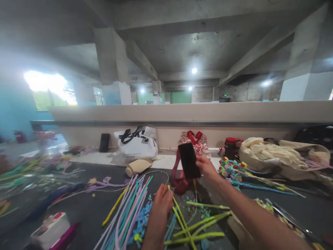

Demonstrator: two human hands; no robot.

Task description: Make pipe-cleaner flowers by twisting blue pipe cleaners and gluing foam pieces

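Observation:
A dark smartphone [189, 160] is held upright above the table by my right hand [206, 167], whose fingers grip its right edge. My left hand [163, 198] is low over the table, palm down, beside yellow-green fuzzy stems [183, 219]; its fingers lie close together and I cannot make out what they hold, if anything. Left of it lies a bundle of purple, teal and pink stems [130, 208], with small blue pieces [142, 218] between the bundle and the hand.
Along the back stand a white bag [139, 143], a red-patterned bag [204, 142], a dark bottle [230, 148] and a cloth-filled bag [270, 156]. Scissors [288, 218] lie at right. A white container [52, 229] sits at front left. Colourful stems cover the far left.

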